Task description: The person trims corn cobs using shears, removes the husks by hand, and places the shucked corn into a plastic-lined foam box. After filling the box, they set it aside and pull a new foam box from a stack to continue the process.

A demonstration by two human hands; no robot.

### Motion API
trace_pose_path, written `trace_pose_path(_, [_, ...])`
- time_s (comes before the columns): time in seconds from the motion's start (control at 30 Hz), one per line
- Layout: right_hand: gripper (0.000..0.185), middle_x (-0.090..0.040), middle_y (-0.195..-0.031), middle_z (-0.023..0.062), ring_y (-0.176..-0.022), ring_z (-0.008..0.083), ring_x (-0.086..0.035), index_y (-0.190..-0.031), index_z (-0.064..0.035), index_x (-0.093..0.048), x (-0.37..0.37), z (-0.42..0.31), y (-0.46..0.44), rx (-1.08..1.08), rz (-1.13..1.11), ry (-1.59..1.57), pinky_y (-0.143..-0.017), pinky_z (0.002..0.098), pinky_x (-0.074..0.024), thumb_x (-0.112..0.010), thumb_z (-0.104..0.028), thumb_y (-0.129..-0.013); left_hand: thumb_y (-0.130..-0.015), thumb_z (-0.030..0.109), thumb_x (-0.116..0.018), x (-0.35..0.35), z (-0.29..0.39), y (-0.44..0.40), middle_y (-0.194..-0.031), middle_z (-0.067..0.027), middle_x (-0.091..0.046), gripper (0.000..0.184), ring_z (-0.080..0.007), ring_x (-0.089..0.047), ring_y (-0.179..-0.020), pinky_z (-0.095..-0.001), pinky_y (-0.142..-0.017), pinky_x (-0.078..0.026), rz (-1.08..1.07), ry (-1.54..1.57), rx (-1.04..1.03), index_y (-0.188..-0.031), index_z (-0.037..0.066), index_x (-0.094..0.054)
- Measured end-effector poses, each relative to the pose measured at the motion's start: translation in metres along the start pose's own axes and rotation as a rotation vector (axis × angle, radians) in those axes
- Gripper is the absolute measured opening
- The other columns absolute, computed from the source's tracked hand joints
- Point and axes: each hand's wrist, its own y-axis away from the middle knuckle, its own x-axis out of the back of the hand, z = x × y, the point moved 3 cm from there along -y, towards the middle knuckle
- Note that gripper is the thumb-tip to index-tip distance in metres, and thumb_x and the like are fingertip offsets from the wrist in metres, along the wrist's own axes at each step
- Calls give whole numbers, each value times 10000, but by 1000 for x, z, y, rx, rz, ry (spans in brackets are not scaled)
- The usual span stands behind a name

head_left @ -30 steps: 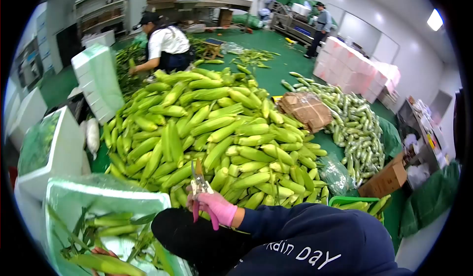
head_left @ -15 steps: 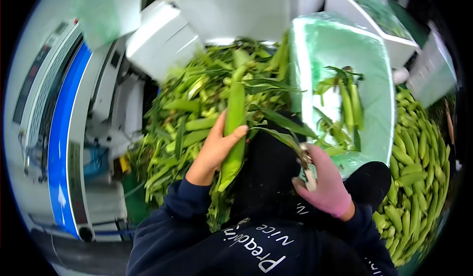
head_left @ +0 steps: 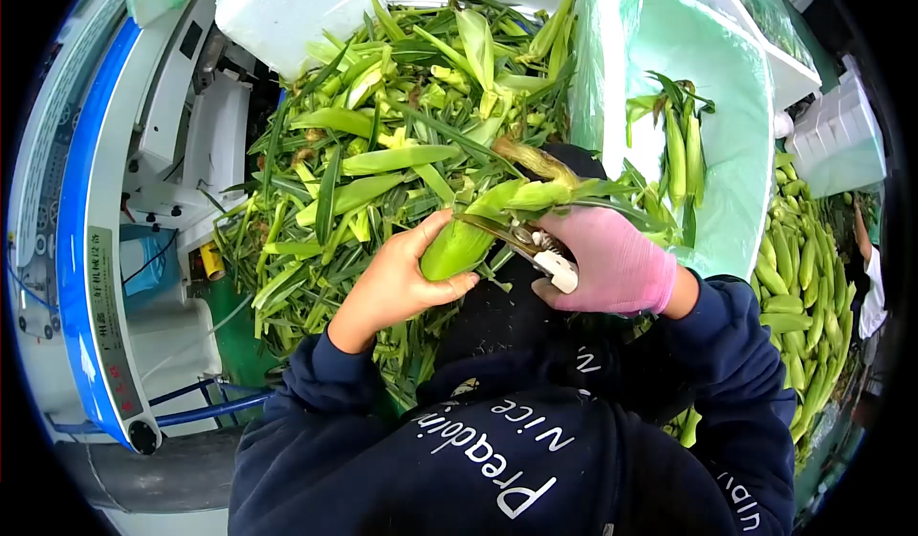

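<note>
My bare left hand [head_left: 397, 278] is wrapped round an ear of corn [head_left: 454, 249] in its green husk, fingers and thumb on either side. The ear lies tilted, its far part with leaves and brown silk pointing up and to the right. In a pink glove, my right hand [head_left: 617, 259] grips pruning shears [head_left: 557, 270] with pale handles. Their dark blades lie against the husk of the ear; whether they cut into it I cannot tell. Cut husks and leaves [head_left: 335, 168] are heaped just beyond both hands.
A white box with a green plastic liner [head_left: 741, 134] stands at the right, with a few ears of corn [head_left: 679, 153] inside. Many husked ears [head_left: 803, 268] are piled at far right. A blue-and-white machine [head_left: 86, 240] is at the left. Another person's arm [head_left: 863, 235] shows at the right edge.
The ear has tipped from upright to slanting right, across my lap. My right hand has brought the shears up and left onto it. The camera view has shifted slightly.
</note>
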Motion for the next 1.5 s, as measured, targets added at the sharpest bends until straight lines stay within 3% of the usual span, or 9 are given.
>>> trace_pose_path(0.23, [321, -644, -784, 70, -701, 149, -613, -1094, -4, -635, -20, -6, 18, -471, -202, -826, -667, 299, -492, -700, -197, -846, -739, 266, -864, 2, -11, 10, -1123, -150, -668, 757, -221, -659, -1007, -343, -920, -505, -40, 145, -4, -1336, -42, -514])
trace_pose_path(0.47, [428, -626, -895, 142, -838, 288, -639, -1146, -38, -533, -18, -20, 19, -171, -364, -492, -742, 379, -495, -717, -238, -815, -718, 246, -876, 12, -4, 6, -1116, -128, -675, 751, -204, -654, -995, -330, -910, -507, -529, 108, -68, -1324, -38, -534])
trace_pose_path(0.57, [291, -624, -777, 126, -694, 273, -615, -993, -21, -609, -19, -22, 13, -127, -210, -427, -664, 368, -488, -724, -221, -816, -693, 292, -876, 0, -20, 12, -1011, -95, -667, 734, -220, -663, -946, -345, -838, -525, -542, 659, 173, -1285, 0, -554])
trace_pose_path(0.63, [230, -566, -700, 29, -642, 94, -506, -1011, -13, -641, -16, -26, 14, -316, -69, -745, -604, 278, -435, -719, -148, -842, -799, 528, -756, 4, -27, 8, -943, -127, -653, 665, -257, -675, -787, -378, -726, -551, -267, 741, 63, -1193, 25, -572])
trace_pose_path(0.83, [531, -578, -943, 15, -828, 92, -547, -1329, -28, -485, -25, -43, 31, -192, -56, -1197, -738, 244, -467, -686, -43, -838, -980, 426, -590, 46, -67, -22, -1139, -106, -610, 463, -264, -604, -1090, -535, -1049, -458, 814, 1659, 20, -1234, 47, -513])
trace_pose_path(1.03, [669, -555, -1112, 18, -1001, 96, -497, -1443, -48, -388, -52, -38, 28, -437, -175, -1254, -890, 245, -423, -688, -48, -845, -975, 433, -614, 49, -45, -41, -1236, -129, -581, 511, -268, -555, -1175, -501, -1111, -389, 1026, 1640, -63, -1278, 40, -491])
trace_pose_path(1.27, [726, -519, -1116, 102, -1015, 204, -538, -1366, 7, -402, -46, -44, 6, -484, 253, -665, -908, 333, -464, -784, -142, -767, -912, 381, -722, 5, 9, -27, -1126, -76, -597, 444, -244, -562, -1130, -456, -1093, -427, 883, 1659, -191, -1167, 63, -544])
trace_pose_path(1.37, [780, -553, -1124, 198, -1052, 373, -558, -1341, 31, -419, -45, -46, 6, -278, 527, -304, -921, 443, -451, -797, -227, -709, -904, 428, -721, -2, 31, -17, -1182, -80, -612, 497, -240, -564, -1164, -448, -1087, -433, 843, 1616, -212, -1182, 49, -558])
trace_pose_path(1.5, [687, -564, -1095, 214, -1032, 401, -546, -1251, 19, -479, -26, -52, 0, -87, 756, 48, -895, 466, -437, -788, -160, -664, -904, 462, -710, -24, 36, -13, -1218, -85, -624, 528, -244, -566, -1184, -443, -1079, -441, 758, 1663, -134, -1201, 46, -577])
